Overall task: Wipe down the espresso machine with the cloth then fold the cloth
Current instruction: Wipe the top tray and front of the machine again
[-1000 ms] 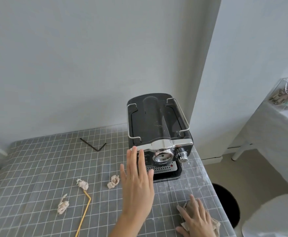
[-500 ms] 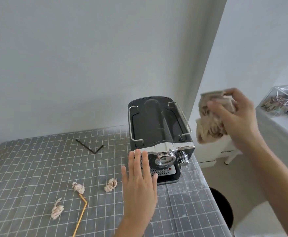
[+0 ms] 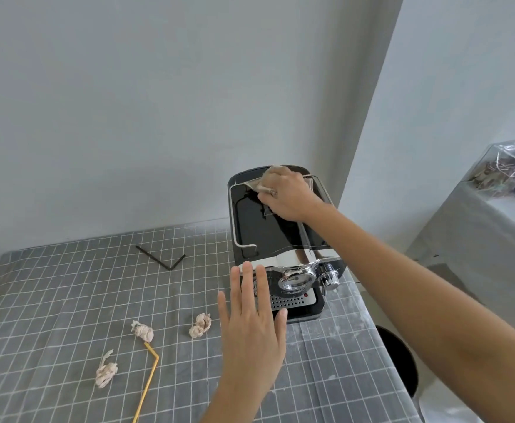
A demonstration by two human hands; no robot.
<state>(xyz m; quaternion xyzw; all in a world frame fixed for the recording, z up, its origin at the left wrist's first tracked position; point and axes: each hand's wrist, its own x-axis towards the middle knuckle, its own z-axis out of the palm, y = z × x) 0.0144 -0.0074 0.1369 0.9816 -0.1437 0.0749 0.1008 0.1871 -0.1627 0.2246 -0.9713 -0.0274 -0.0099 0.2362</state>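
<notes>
A black and chrome espresso machine [image 3: 262, 230] stands at the back right of the table, against the wall. My right hand [image 3: 286, 195] presses a beige cloth [image 3: 254, 184] onto the far part of the machine's glossy black top; most of the cloth is hidden under the hand. My left hand [image 3: 251, 325] hovers flat in front of the machine's left front corner, fingers spread, holding nothing.
The table wears a grey grid-patterned cover [image 3: 67, 300]. On it lie a black hex key [image 3: 164, 259], three crumpled paper balls [image 3: 199, 325] [image 3: 142, 331] [image 3: 106, 372] and a yellow straw [image 3: 148, 383]. A dark bin [image 3: 399, 367] sits below the table's right edge. A clear box [image 3: 506, 169] rests on a side table.
My right hand lifted the cloth from the table's front right, carried it up and over, and now presses it on the machine's top. My left hand stayed near the machine's front.
</notes>
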